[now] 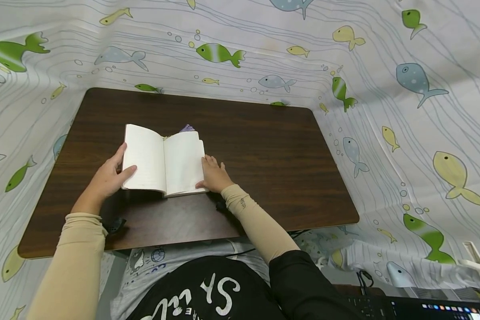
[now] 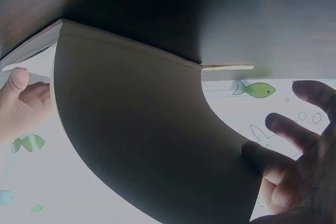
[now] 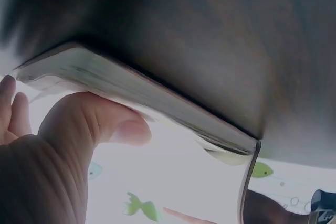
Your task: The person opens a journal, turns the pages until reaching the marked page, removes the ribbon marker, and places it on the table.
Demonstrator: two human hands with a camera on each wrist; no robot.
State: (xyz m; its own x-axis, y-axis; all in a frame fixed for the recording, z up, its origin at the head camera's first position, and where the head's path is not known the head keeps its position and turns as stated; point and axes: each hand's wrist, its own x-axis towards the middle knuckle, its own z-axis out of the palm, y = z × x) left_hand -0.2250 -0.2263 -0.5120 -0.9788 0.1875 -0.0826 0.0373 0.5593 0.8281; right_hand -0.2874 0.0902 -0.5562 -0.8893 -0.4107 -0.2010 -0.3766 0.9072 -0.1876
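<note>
An open notebook (image 1: 145, 155) with blank-looking pages lies left of centre on the brown table. Its left side is raised off the tabletop; the left wrist view shows the underside of that bent cover (image 2: 142, 119). My left hand (image 1: 107, 178) holds this left edge, thumb over the page and fingers behind. At the lower right corner, my right hand (image 1: 217, 174) grips the page block (image 3: 157, 103), its thumb (image 3: 123, 124) lying on the page. A purple tassel-like piece (image 1: 187, 128) sticks out past the top edge.
The dark brown wooden table (image 1: 272, 178) stretches off to the right of the notebook. A fish-print cloth (image 1: 240, 75) surrounds it at the back and sides. At the lower right are a dark screen (image 1: 440, 309) and a white bracket-like object (image 1: 476, 262).
</note>
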